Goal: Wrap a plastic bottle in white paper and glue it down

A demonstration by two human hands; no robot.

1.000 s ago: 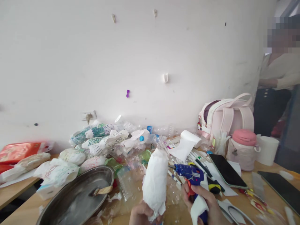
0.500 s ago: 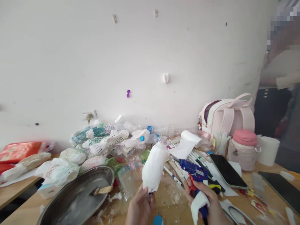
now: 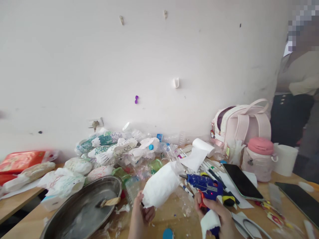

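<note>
Between its fingers my left hand (image 3: 143, 212) grips the lower left end of a white-wrapped bottle (image 3: 161, 184), which tilts up to the right. My right hand (image 3: 215, 212) is closed around the handle of a blue glue gun (image 3: 205, 186) with an orange trigger and a small red light. The gun's nozzle points left and is close to the bottle's upper right end; whether they touch I cannot tell. A piece of white paper (image 3: 210, 220) hangs at the gun's handle by my right fingers.
A metal basin (image 3: 59, 215) with a brush sits at left, below several decorated wrapped bottles (image 3: 122, 147). Plastic bottles, pens and a paper roll (image 3: 203, 147) lie behind. At right are phones, a pink-lidded jar (image 3: 258, 159), a backpack (image 3: 245, 126) and a standing person (image 3: 299, 89).
The white-wrapped bottle has swung from nearly upright to leaning right, and my left hand has shifted slightly left. The glue gun is more level, its nozzle now beside the bottle's far end.
</note>
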